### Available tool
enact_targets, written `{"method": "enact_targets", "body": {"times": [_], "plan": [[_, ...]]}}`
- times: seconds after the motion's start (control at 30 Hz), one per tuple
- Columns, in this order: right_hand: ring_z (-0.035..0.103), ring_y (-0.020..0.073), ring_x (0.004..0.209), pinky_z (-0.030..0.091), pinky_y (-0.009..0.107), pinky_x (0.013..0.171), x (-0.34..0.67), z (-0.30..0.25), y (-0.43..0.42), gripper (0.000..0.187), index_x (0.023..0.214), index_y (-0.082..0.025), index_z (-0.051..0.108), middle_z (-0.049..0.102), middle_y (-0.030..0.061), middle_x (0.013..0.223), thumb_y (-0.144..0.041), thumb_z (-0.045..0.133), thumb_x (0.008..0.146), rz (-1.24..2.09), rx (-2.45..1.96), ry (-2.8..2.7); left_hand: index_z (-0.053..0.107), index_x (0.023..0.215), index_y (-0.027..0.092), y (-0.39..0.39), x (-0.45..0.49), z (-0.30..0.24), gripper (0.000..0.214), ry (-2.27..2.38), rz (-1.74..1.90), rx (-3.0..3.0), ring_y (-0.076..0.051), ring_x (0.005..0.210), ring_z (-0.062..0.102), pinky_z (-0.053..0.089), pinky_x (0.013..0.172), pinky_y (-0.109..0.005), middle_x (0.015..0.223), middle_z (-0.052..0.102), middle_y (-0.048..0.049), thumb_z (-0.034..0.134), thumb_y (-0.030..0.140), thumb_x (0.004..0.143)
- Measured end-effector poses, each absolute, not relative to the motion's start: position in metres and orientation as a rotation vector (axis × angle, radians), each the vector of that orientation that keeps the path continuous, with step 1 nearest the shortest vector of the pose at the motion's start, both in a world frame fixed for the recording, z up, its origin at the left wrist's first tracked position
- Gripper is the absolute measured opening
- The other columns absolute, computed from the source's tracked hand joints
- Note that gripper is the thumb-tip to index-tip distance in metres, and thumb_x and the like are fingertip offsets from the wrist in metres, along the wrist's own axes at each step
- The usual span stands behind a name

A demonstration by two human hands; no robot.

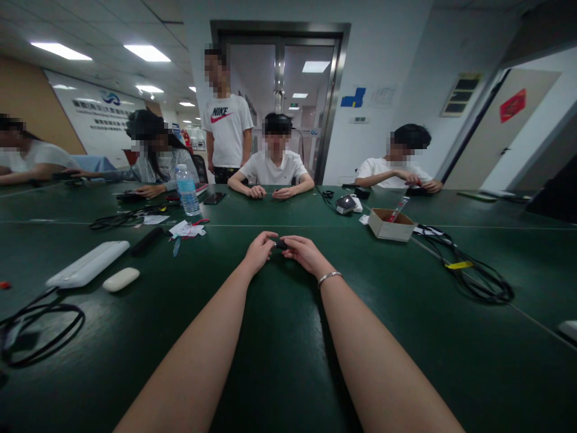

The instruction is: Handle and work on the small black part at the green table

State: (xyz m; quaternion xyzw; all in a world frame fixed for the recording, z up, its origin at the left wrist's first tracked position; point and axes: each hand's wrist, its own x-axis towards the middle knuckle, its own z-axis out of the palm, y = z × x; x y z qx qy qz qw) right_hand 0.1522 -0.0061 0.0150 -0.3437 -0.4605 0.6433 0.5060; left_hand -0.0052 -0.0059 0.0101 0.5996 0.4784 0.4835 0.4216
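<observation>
Grip of the right hand (308, 254), closed on a small black piece (281, 245), with the left hand (258, 252) at its other end.
Both hands met over the middle of the green desk (282, 355), the piece lying between their fingertips and partly hidden by them. Right thumb and fingers were clamped on it; whether the left fingertips pinched it or merely touched it could not be told. The step in hand appeared to be close, two-handed fingertip handling. As judged from this pose, the next move called for a steady right hold and small, careful left-finger motions. A white oval case (121, 279) and an open box (391, 229) stood well apart, left and right.
</observation>
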Motion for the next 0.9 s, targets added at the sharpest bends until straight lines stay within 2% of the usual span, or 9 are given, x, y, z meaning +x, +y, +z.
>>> {"method": "enact_targets", "body": {"times": [0.1,0.2,0.27,0.37,0.43,0.57,0.73,0.83,0.9], "plan": [[0.059,0.0103,0.058,0.052,0.019,0.053,0.153,0.016,-0.008,0.011,0.086,-0.011,0.069,0.064,0.0062,0.079,-0.007,0.064,0.076,1.560,-0.835,-1.153,0.057,0.102,0.016,-0.007,-0.006,0.010,0.026,1.163,1.230,1.535,-0.007,0.045,0.040,0.032,0.044,-0.018,0.058,0.046,0.0039,0.043,0.024,0.081],[0.062,0.0095,0.066,0.054,0.018,0.061,0.153,0.017,-0.008,0.026,0.092,-0.015,0.066,0.063,0.0030,0.086,-0.001,0.066,0.070,1.567,-0.766,-1.207,0.058,0.099,0.016,-0.007,-0.006,0.009,0.025,1.157,1.277,1.585,-0.007,0.043,0.038,0.030,0.045,-0.018,0.052,0.043,0.0048,0.041,0.027,0.084],[0.063,0.0097,0.065,0.054,0.018,0.062,0.152,0.017,-0.008,0.027,0.095,-0.016,0.062,0.063,0.0018,0.083,-0.004,0.067,0.071,1.563,-0.754,-1.217,0.057,0.099,0.016,-0.007,-0.006,0.008,0.025,1.154,1.296,1.591,-0.008,0.043,0.038,0.030,0.045,-0.018,0.052,0.043,0.0052,0.042,0.027,0.083],[0.059,0.0114,0.050,0.050,0.019,0.045,0.149,0.017,-0.006,0.015,0.094,-0.014,0.058,0.059,0.0008,0.065,-0.021,0.063,0.082,1.550,-0.872,-1.275,0.056,0.098,0.016,-0.005,-0.007,0.007,0.023,1.157,1.304,1.575,-0.008,0.043,0.038,0.029,0.044,-0.018,0.050,0.043,0.0060,0.045,0.029,0.081],[0.056,0.0113,0.044,0.046,0.019,0.038,0.148,0.018,-0.006,0.017,0.095,-0.016,0.054,0.056,-0.0021,0.061,-0.022,0.062,0.082,1.534,-0.912,-1.316,0.054,0.098,0.016,-0.003,-0.008,0.006,0.023,1.163,1.314,1.555,-0.008,0.042,0.038,0.028,0.043,-0.018,0.049,0.043,0.0067,0.046,0.028,0.080],[0.063,0.0108,0.054,0.055,0.022,0.053,0.149,0.020,-0.008,0.043,0.101,-0.021,0.046,0.059,-0.0046,0.074,-0.007,0.070,0.069,1.553,-0.818,-1.265,0.052,0.099,0.017,0.001,-0.009,0.002,0.022,1.151,1.331,1.516,-0.007,0.040,0.036,0.026,0.043,-0.017,0.049,0.042,0.0078,0.046,0.027,0.080],[0.057,0.0124,0.042,0.045,0.019,0.036,0.148,0.019,-0.008,0.021,0.096,-0.017,0.047,0.057,-0.0020,0.060,-0.026,0.061,0.083,1.526,-0.942,-1.355,0.052,0.099,0.017,0.002,-0.010,0.000,0.022,1.161,1.305,1.538,-0.007,0.040,0.036,0.027,0.042,-0.017,0.050,0.043,0.0068,0.044,0.026,0.081],[0.061,0.0115,0.049,0.051,0.019,0.043,0.148,0.018,-0.007,0.035,0.099,-0.019,0.046,0.058,-0.0023,0.072,-0.012,0.069,0.073,1.500,-0.873,-1.321,0.052,0.098,0.017,0.000,-0.010,0.002,0.021,1.173,1.308,1.520,-0.007,0.040,0.036,0.027,0.043,-0.017,0.049,0.041,0.0071,0.043,0.024,0.081],[0.063,0.0124,0.054,0.054,0.021,0.050,0.148,0.018,-0.007,0.039,0.101,-0.019,0.045,0.059,-0.0017,0.076,-0.012,0.070,0.072,1.520,-0.857,-1.280,0.053,0.097,0.017,-0.001,-0.009,0.003,0.020,1.162,1.314,1.521,-0.007,0.040,0.037,0.028,0.043,-0.017,0.049,0.041,0.0070,0.044,0.024,0.081]]}}
